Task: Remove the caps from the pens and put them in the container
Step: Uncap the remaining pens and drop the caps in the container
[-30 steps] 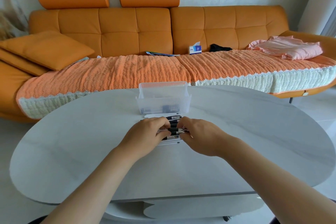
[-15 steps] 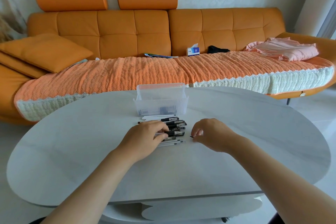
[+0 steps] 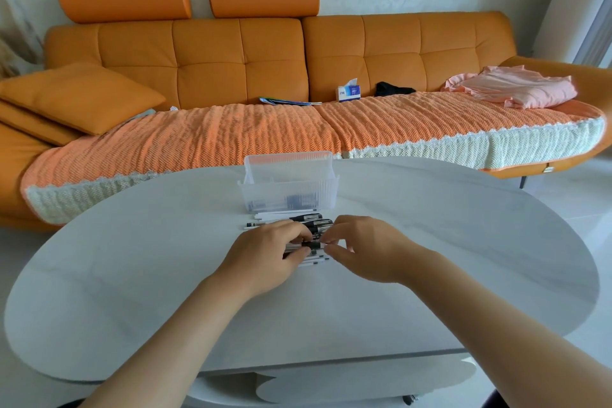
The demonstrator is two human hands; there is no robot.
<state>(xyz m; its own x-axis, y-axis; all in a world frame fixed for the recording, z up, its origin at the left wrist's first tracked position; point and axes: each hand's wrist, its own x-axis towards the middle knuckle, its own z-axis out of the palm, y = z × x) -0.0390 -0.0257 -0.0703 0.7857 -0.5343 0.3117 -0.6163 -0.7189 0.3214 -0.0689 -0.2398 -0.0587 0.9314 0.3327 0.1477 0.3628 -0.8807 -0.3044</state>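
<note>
Mid-frame, the right hand (image 3: 367, 248) is back at the pens (image 3: 309, 220), pinching a black cap (image 3: 313, 244) while the left hand (image 3: 268, 252) grips the pens; another uncapping looks underway.

Left hand (image 3: 269, 253), right hand (image 3: 366, 250): fingers curled.

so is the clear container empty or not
Not empty: dark shapes show low down through the front wall of the clear container. What they are cannot be told.
</note>
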